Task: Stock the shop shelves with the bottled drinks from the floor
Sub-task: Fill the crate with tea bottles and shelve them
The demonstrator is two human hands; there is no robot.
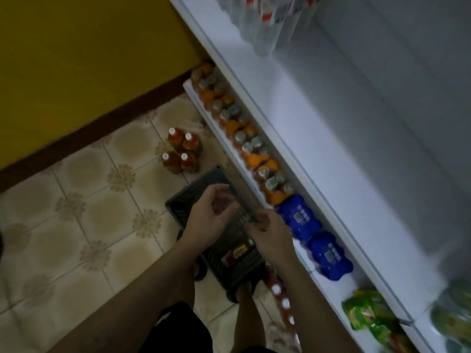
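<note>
Down in the basket (183, 207), a bottle (239, 250) lies flat, cap toward the shelf (224, 146).

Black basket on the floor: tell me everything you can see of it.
The black basket is rectangular, of dark slatted plastic with rounded corners. It sits flat on the tiled floor, close beside the bottom shelf. One bottle lies on its side inside. The left hand and right hand are over it and hide its middle; whether they touch it is unclear.
</note>
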